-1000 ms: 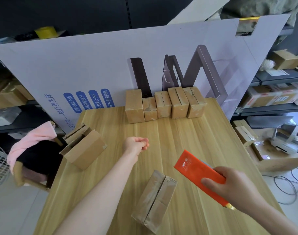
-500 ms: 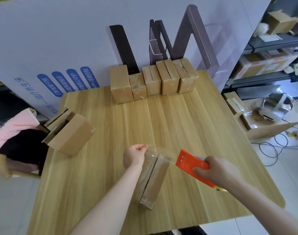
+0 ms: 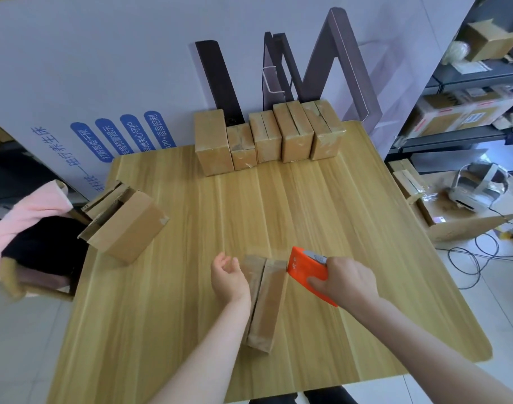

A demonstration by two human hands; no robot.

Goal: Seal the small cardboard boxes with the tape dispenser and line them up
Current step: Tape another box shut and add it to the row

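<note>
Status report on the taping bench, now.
Right hand gripping orange tape dispenser at box edge. Left hand open beside box. Five boxes lined at back. Nothing in the way.

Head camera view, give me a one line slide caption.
Right hand brings orange tape dispenser to a small box; left hand open beside it.

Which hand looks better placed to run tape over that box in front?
The right hand: it already grips the orange dispenser, whose edge meets the box. The left hand is open beside the box.
</note>
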